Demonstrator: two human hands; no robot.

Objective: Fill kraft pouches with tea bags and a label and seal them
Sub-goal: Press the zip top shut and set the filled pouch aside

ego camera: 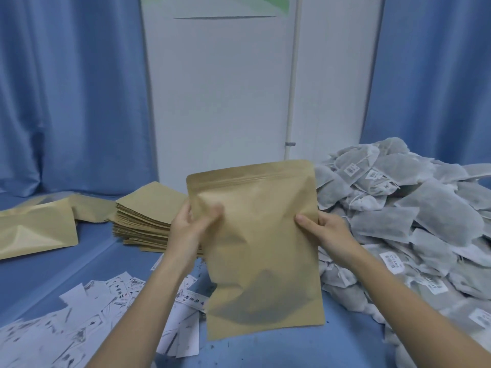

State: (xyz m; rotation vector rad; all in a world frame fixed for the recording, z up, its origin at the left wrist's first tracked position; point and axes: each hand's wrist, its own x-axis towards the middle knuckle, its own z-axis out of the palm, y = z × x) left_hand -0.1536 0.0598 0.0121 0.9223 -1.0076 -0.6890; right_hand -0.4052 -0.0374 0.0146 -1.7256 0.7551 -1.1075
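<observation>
1. A kraft pouch [259,248] is held upright at the centre of the view, above the blue desk [79,261]; its zip strip runs across the top edge and looks closed, though this cannot be told for certain.
2. A dark, rounded mass is seen through the lower part of the pouch; what it is made of cannot be made out.
3. The pouch's left edge is pinched by the left hand [190,227], thumb on the near face and fingers behind; this grip is blurred.
4. The pouch's right edge is pinched by the right hand [326,229], thumb pressed flat on the near face, fingers hidden behind.
5. A large heap of grey tea bags [403,216] with white tags is piled at 3 o'clock from the pouch, touching the desk.
6. A stack of flat empty kraft pouches [144,219] lies at 9 o'clock, just beside the left hand.
7. Bulging filled pouches [37,227] lie farther out at 9 o'clock.
8. Printed paper labels [87,314] are scattered at 7 o'clock.
9. Blue curtains [66,102] and a white panel [220,88] stand at 12 o'clock.
</observation>
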